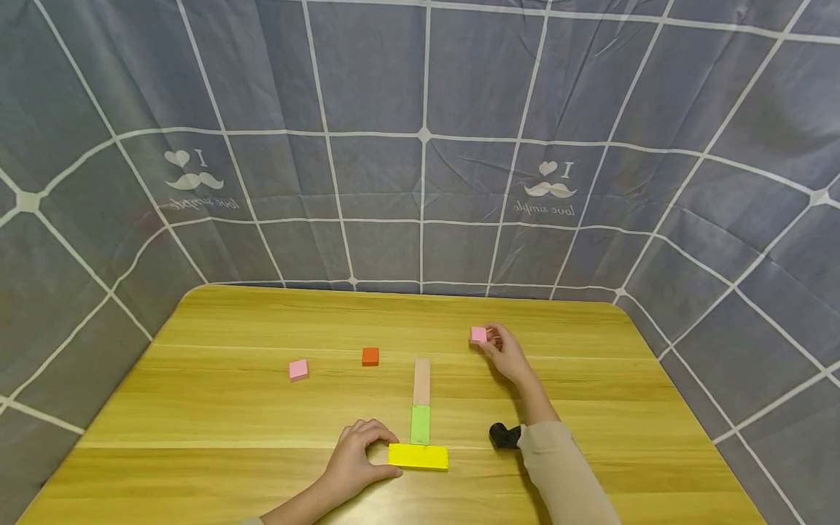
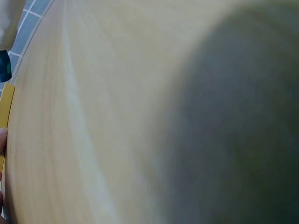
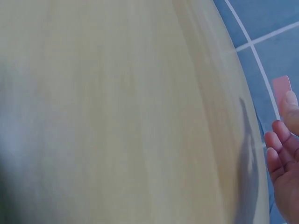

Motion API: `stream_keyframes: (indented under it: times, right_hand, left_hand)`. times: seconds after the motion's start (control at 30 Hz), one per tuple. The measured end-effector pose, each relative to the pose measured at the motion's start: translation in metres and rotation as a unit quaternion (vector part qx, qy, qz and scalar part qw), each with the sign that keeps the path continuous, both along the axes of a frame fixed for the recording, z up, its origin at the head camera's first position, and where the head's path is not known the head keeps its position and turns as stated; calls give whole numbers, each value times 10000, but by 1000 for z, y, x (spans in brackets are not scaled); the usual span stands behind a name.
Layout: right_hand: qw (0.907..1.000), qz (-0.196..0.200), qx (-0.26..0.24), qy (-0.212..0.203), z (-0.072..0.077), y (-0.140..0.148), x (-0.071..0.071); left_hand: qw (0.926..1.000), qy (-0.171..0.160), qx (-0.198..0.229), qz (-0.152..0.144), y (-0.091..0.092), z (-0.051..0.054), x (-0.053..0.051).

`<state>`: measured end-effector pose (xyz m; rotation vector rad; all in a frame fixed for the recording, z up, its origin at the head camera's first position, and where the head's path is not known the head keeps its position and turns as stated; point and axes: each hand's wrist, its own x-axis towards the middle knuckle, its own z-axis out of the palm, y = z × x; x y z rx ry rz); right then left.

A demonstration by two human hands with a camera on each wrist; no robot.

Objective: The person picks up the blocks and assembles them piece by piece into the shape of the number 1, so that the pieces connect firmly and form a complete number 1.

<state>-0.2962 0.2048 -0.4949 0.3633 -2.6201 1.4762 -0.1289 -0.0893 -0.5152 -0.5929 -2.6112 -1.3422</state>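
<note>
Left hand (image 1: 351,461) pinches yellow block (image 1: 420,456); green block (image 1: 421,424) and tan block (image 1: 422,381), already aligned, extend toward its 12 o'clock. Not yet joined: loose pink block (image 1: 298,370), 10 o'clock; red block (image 1: 370,356), 11; second pink block (image 1: 478,335), 1, pinched by right hand (image 1: 508,359).

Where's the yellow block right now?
In the head view, the yellow block is near the bottom centre, directly below the green block, with the left hand holding its left end.
</note>
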Motion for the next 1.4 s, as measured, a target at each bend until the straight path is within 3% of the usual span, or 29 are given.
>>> stream_keyframes:
  times: [0.23, 0.43, 0.7, 0.93, 1.13, 1.4]
  right_hand:
    - [9963, 623, -308, 506, -3, -10, -8]
    - [9979, 621, -69, 158, 7, -31, -9]
    - [9962, 839, 223, -53, 9, -53, -10]
    - [9912, 1226, 460, 209, 4, -63, -12]
    - [9869, 1482, 566, 311, 0, -71, -13]
    - [9801, 1815, 670, 451, -4, -74, -12]
  left_hand:
    - [9998, 216, -30, 24, 0, -1, 0]
    - [10000, -10, 12, 8, 0, -1, 0]
    - [10000, -29, -25, 9, -1, -1, 0]
    - [9999, 147, -20, 26, -1, -2, 0]
    - [10000, -2, 19, 28, -1, -1, 0]
    - [9999, 117, -5, 21, -1, -2, 0]
